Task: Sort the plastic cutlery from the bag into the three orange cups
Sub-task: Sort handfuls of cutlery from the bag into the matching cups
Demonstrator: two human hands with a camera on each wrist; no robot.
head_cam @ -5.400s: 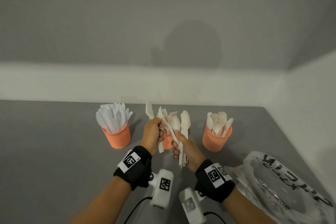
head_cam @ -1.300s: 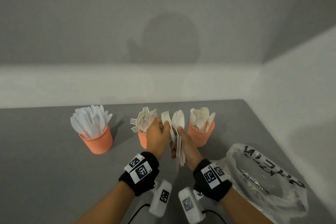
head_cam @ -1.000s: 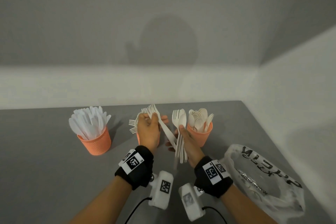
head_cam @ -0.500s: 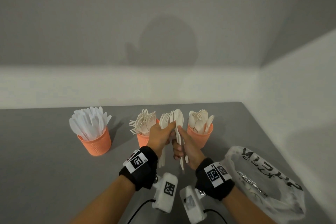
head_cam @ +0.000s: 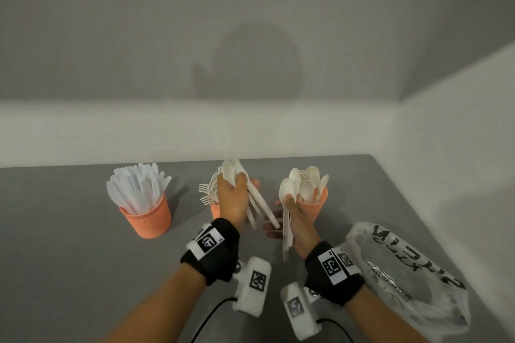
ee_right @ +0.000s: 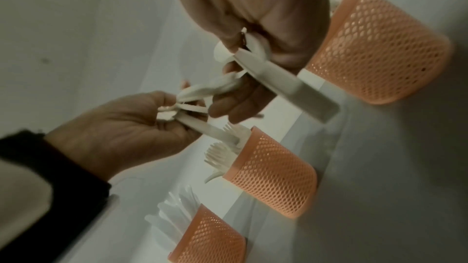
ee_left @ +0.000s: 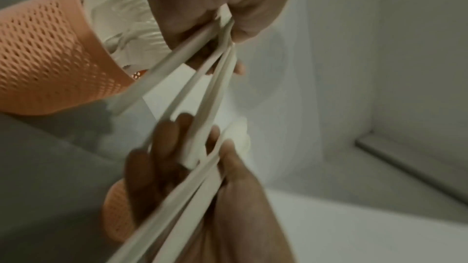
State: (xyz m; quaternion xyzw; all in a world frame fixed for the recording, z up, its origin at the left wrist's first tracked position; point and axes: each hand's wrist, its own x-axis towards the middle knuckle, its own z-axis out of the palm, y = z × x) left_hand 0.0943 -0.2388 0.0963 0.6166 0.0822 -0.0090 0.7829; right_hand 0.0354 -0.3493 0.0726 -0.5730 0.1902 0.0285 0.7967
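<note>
Three orange mesh cups stand in a row: the left cup with knives, the middle cup with forks, the right cup with spoons. My left hand grips a small fan of white cutlery just above and in front of the middle cup; the heads are blurred. My right hand holds a bunch of spoons upright beside the right cup, handles pointing down. The two bunches nearly touch.
A crumpled clear plastic bag with black print lies at the right, near the table's right edge and the side wall. A white wall runs close behind the cups. Bare grey tabletop stretches to the left and front.
My left hand has drawn a few pieces out of the bundle in my right hand and lifted them left, over the middle cup. The right hand now holds spoons only.
</note>
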